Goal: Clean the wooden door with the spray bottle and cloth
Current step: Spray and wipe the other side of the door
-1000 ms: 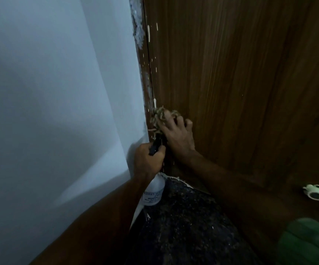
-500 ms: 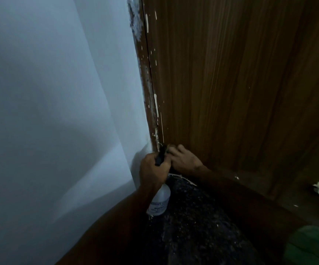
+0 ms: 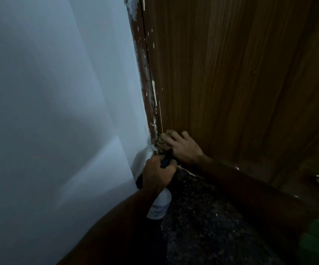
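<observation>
Right hand (image 3: 183, 148) pressed cloth (image 3: 163, 139) against door (image 3: 231, 73) foot, nearest; left hand (image 3: 157, 175) below, grip clenched round spray bottle (image 3: 159, 204).

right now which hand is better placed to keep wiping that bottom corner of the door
Right. The right hand already presses the cloth against the wooden door near its bottom corner, while the left hand grips the spray bottle.

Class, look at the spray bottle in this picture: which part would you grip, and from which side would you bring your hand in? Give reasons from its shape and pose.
Grip the spray bottle at its narrow neck under the dark trigger head, as the left hand does here. Come in from behind, the person's side, because the nozzle points at the wooden door. The neck probably suits curled fingers better than the wider white body.
</observation>
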